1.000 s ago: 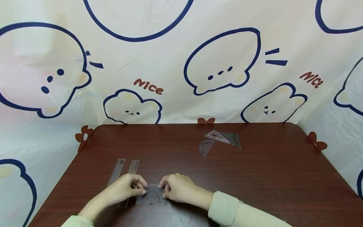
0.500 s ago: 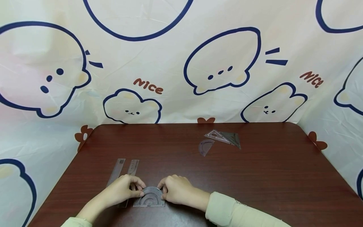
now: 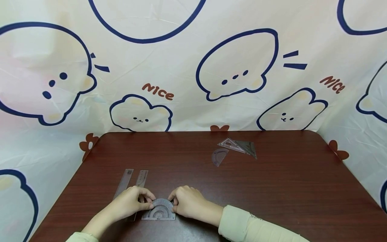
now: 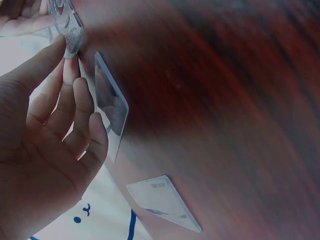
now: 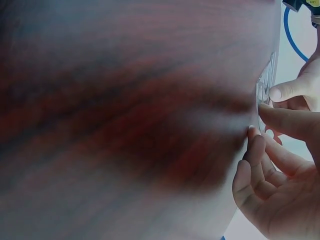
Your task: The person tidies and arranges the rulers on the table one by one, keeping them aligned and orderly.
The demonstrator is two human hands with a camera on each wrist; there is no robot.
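Note:
A clear plastic protractor (image 3: 159,213) stands between both hands near the front of the table, its straight edge toward me and its arc away. My left hand (image 3: 130,201) pinches its left side between thumb and fingers; in the left wrist view the remaining fingers of that hand (image 4: 50,135) are loosely bent. On the other side, my right hand (image 3: 189,203) pinches the protractor's right edge. The right wrist view shows the protractor (image 5: 265,85) edge-on, with the right hand (image 5: 280,185) at its rim. Fingertips cover parts of both its sides.
Two clear rulers lie left of the protractor, a left one (image 3: 124,183) and a right one (image 3: 142,178), partly under the left hand in the head view. Farther back are a smaller protractor (image 3: 219,157) and two overlapping set squares (image 3: 232,145). A patterned cloth (image 3: 187,111) hangs behind the table.
Since a second ago, the protractor has shifted slightly left and toward me, both hands moving along with it. Over the last half second hardly anything has moved.

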